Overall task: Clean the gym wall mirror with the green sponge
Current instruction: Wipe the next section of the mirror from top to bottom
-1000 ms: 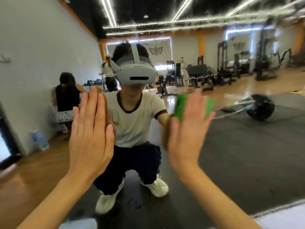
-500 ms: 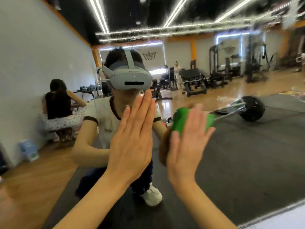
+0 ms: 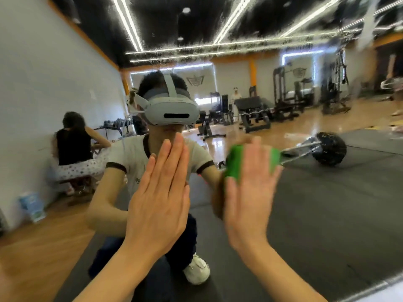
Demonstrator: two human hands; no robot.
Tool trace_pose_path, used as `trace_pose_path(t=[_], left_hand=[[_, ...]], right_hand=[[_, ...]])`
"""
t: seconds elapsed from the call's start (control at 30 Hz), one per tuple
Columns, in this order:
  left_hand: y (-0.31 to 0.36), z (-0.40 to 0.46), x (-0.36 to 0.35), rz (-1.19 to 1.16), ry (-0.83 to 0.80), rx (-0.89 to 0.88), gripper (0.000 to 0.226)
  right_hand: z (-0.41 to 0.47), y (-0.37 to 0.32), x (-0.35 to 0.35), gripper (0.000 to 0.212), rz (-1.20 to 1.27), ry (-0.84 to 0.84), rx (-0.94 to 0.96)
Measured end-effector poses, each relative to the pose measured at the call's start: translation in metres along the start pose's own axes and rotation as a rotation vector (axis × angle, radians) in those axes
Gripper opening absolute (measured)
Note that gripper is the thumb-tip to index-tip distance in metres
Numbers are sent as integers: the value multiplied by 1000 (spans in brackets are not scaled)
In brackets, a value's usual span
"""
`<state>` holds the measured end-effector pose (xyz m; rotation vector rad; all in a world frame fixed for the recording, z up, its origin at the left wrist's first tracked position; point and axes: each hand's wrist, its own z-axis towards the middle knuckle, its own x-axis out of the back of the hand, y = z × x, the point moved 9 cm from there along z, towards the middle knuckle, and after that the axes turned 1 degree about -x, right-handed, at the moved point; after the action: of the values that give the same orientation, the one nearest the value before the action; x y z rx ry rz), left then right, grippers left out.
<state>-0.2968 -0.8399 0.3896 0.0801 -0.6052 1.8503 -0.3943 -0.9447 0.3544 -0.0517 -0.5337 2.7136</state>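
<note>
Mirror [image 3: 327, 214]: two flat hands, left hand [image 3: 159, 205], right hand [image 3: 248, 199], one green sponge [image 3: 234, 164].

Reflected wood floor [image 3: 32, 247], ceiling light strips [image 3: 128, 20]

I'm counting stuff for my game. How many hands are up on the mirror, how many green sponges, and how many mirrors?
Hands: 2, the left hand flat on the glass and the right hand pressing the sponge
Green sponges: 1, the green sponge
Mirrors: 1, the wall mirror
Total: 4
</note>
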Motion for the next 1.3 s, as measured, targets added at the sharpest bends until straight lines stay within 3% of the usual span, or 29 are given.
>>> trace_pose_path(t=[0.07,0.13,0.2,0.27,0.37,0.43,0.5,0.57,0.6,0.67,0.77,0.87,0.93,1.0,1.07,1.13,1.2,1.3], left_hand=[[0,0,-1,-5,-2,0,64],[0,0,-1,-5,-8,1,64],[-1,-1,-1,8,-18,1,65],[0,1,-2,13,-24,0,65],[0,1,-1,-2,-29,12,67],[0,-1,0,-37,-22,36,69],[3,1,1,-86,-3,48,73],[11,10,2,-109,15,21,74],[17,16,1,-111,19,-1,73],[31,29,-6,-99,12,-43,70],[55,42,-20,-54,-12,-106,72],[72,46,-31,-47,-23,-140,73],[75,47,-34,-39,-24,-118,69],[74,47,-37,-19,-36,-98,67],[73,46,-39,-6,-51,-91,66],[74,46,-41,8,-59,-92,68],[75,45,-41,19,-50,-103,69],[75,46,-41,22,-44,-100,70]], right_hand=[[8,-46,-15,61,-78,-127,398],[23,-35,-10,59,-147,-154,580],[40,16,9,59,-148,-113,420],[50,77,37,56,-83,2,77],[47,76,43,60,-6,138,-245],[56,9,22,60,0,88,-87],[60,-57,0,54,2,8,253],[71,-69,-3,49,-2,-39,451],[79,-56,2,49,-9,-38,462],[97,-7,20,48,-20,3,323],[107,84,55,50,-44,175,-64],[96,95,58,53,19,311,-341],[88,52,40,56,12,212,-191],[78,9,22,54,17,18,157],[81,10,26,51,-37,-69,370],[97,41,40,52,-84,-26,337],[110,71,53,52,-80,77,170],[82,96,51,53,-46,132,51]])
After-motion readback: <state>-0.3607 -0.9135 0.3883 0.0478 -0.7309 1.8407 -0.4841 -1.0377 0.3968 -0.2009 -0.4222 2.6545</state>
